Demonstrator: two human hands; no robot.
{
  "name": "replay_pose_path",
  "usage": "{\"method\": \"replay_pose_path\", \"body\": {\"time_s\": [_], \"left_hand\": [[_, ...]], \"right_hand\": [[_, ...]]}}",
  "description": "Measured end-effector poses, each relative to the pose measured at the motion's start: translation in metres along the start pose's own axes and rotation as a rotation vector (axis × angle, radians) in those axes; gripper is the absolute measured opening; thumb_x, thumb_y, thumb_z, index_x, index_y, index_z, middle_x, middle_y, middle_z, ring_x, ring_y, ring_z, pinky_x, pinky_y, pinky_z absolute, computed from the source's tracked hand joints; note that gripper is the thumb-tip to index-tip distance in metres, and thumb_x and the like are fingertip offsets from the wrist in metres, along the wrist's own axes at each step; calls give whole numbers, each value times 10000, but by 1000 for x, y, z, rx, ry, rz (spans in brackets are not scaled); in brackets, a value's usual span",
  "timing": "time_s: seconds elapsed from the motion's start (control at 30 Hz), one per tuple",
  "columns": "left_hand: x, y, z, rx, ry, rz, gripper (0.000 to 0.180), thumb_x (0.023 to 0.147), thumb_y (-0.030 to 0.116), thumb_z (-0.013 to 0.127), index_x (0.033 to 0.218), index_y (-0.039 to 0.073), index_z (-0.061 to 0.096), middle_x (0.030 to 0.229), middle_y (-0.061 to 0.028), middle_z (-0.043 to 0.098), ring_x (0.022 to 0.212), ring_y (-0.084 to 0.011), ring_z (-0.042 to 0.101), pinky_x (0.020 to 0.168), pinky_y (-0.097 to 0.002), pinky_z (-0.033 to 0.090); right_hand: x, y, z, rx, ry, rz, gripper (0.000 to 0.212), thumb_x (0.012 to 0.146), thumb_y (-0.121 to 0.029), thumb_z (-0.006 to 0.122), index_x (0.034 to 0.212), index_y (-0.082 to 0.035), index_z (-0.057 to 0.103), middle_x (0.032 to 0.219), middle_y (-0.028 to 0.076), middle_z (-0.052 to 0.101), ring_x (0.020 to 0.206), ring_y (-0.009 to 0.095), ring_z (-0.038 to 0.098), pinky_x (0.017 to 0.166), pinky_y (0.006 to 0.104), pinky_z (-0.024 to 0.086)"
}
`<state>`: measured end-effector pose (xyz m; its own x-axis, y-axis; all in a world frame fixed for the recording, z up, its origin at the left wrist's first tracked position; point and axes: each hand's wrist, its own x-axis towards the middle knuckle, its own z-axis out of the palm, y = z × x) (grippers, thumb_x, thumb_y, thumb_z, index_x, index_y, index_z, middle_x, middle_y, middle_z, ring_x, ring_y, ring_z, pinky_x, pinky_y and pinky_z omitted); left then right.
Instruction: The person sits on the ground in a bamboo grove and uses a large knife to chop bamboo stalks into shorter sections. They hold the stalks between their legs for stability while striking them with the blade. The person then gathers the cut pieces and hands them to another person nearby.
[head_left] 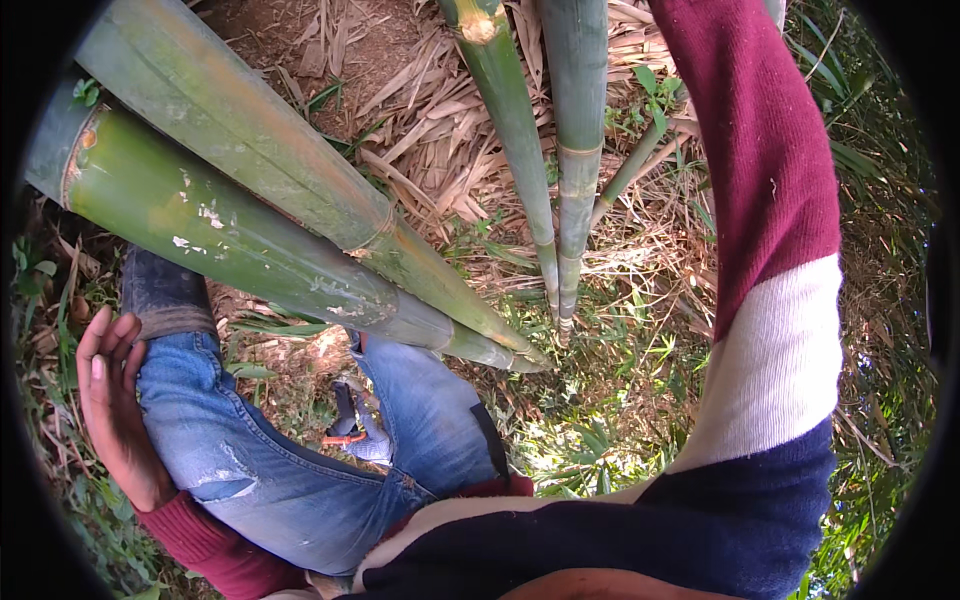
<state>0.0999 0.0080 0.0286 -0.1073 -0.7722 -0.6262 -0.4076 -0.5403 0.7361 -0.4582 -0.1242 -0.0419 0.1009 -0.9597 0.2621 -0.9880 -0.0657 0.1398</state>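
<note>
Bamboo culms over the knees, one hand resting at the thigh

Head view: bamboo fills the upper part of the picture. Two thick green culms [250, 200] slant from the upper left down toward the middle, lying side by side and touching along their length, their tips ending just above the right knee of the jeans [290, 470]. Two thinner culms [560, 150] come down from the top edge and end near those tips. Dry leaves [440, 110] and grass [600, 400] cover the ground beneath. The left hand [110, 400] hangs open just beside the left thigh, fingers loosely together, holding nothing and well apart from the bamboo. The right arm in a maroon, white and navy sleeve [780, 300] reaches up past the top edge, so the right hand is out of sight and its state cannot be told.
</note>
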Motion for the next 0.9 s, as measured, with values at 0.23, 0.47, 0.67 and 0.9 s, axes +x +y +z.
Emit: {"method": "replay_pose_path", "body": {"time_s": [0.23, 0.47, 0.67, 0.9], "left_hand": [[-6, 0, -3, -113, 63, 6, 526, 1016, 340, 437, 1382, -35, 475, 1278, -172, 568, 1233, -223, 524, 1072, -359, 371], [-7, 2, -3, -34, 106, -30, 549, 1003, 368, 451, 1375, -35, 483, 1294, -180, 560, 1247, -238, 516, 1078, -375, 359], [7, -6, -2, 40, 47, -12, 551, 1009, 380, 447, 1389, -18, 478, 1305, -179, 560, 1252, -237, 517, 1081, -379, 360], [-14, -4, 5, -22, 116, -46, 593, 1012, 413, 429, 1412, -24, 447, 1324, -195, 551, 1262, -262, 512, 1105, -389, 343]], "right_hand": [[-150, 0, 0, 82, -533, -302, 396, 748, -230, 796, 1081, -132, 607, 880, 34, 623, 874, 191, 584, 872, 421, 435], [-175, 15, 12, 153, -526, -341, 427, 696, -131, 776, 1093, -154, 622, 933, 43, 628, 941, 233, 605, 881, 418, 434], [-142, 2, 12, 245, -477, -496, 331, 725, -131, 711, 1040, -99, 616, 895, 114, 619, 895, 324, 597, 825, 433, 459], [-129, 14, 3, 169, -938, -253, 383, 714, -97, 742, 1072, -79, 607, 961, 83, 639, 1019, 278, 610, 864, 438, 458]]}}
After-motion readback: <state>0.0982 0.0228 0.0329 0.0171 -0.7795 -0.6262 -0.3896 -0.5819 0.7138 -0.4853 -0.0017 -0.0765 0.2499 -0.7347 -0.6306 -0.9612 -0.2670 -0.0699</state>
